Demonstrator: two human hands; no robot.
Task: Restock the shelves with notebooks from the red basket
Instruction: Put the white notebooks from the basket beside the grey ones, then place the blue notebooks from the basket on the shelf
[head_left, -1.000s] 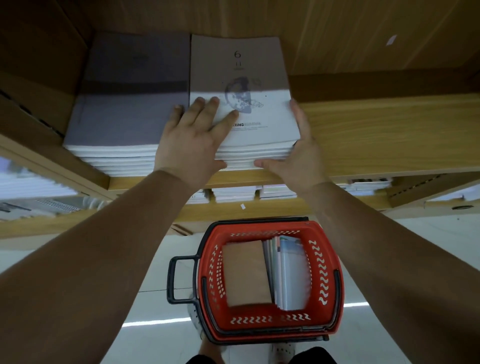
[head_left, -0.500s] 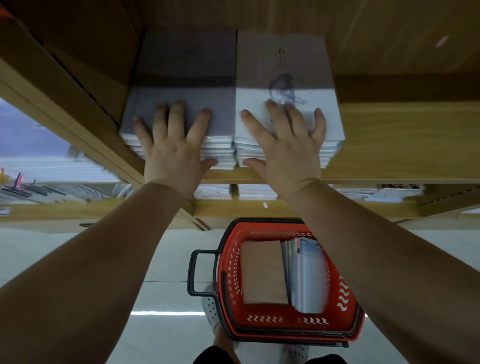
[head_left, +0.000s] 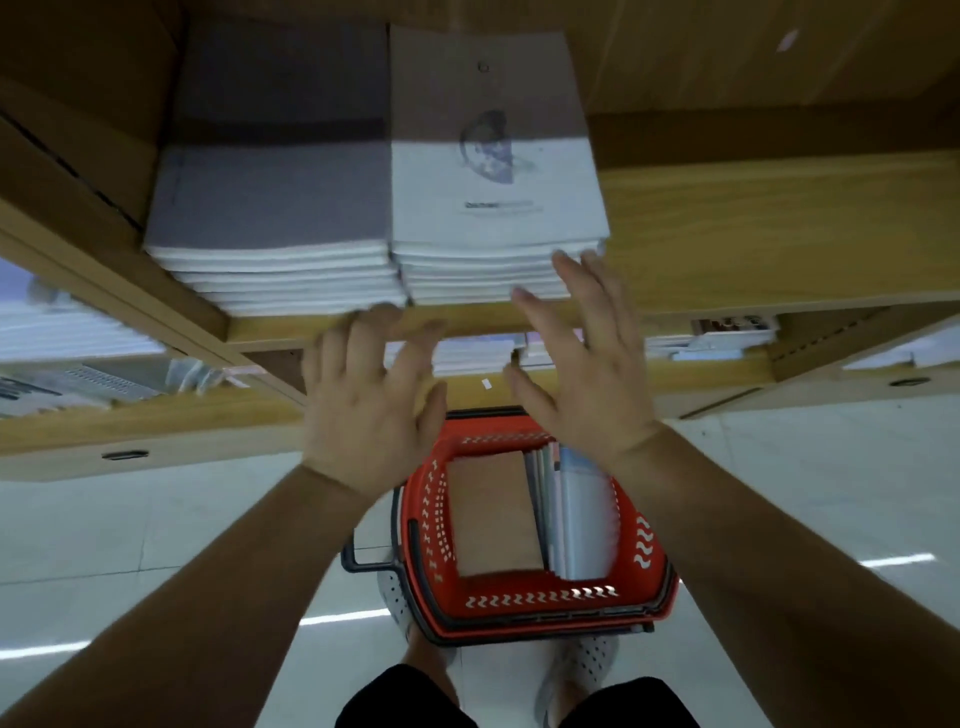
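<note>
Left hand (head_left: 371, 410), right hand (head_left: 576, 379) — splayed, empty.

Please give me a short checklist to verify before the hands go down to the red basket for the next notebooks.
1. Left hand empty, fingers spread: ok.
2. Right hand empty: ok.
3. Grey stack and white stack lie flat, side by side on the shelf: ok.
4. Stack edges perfectly flush: cannot tell, picture is blurred.
5. Red basket below the hands holds a brown notebook and upright notebooks: ok.
6. Free shelf space right of the white stack: ok.
</note>
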